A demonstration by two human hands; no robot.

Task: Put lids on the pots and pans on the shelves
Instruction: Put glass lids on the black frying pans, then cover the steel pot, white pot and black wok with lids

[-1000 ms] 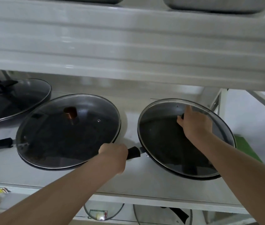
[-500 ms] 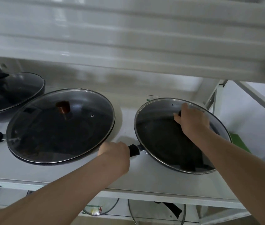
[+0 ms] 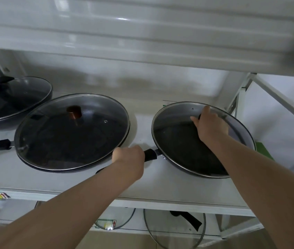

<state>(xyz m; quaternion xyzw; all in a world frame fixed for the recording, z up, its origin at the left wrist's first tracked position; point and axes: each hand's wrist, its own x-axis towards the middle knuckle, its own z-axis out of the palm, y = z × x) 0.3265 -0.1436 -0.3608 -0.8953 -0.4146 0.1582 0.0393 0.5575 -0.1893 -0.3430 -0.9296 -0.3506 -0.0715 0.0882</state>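
Observation:
Three dark frying pans stand on a white shelf [image 3: 160, 187]. On the right pan [image 3: 184, 164] lies a glass lid [image 3: 175, 114], and my right hand [image 3: 209, 125] is closed around its black knob. My left hand [image 3: 129, 156] grips that pan's black handle [image 3: 150, 154]. The middle pan [image 3: 40, 168] carries a glass lid [image 3: 72, 132] with a copper-coloured knob. At the far left, a third pan [image 3: 2, 125] has a glass lid [image 3: 15, 97] with a black knob.
The underside of the shelf above [image 3: 142, 36] hangs low over the pans. On the shelf below lie two loose glass lids, one with a black knob [image 3: 175, 229] and one smaller [image 3: 115, 221]. A white slanted frame bar [image 3: 277, 99] runs at the right.
The view has shifted a little, with the pans now slightly lower and to the right in frame. Both hands keep the same hold on the right pan's handle and lid knob.

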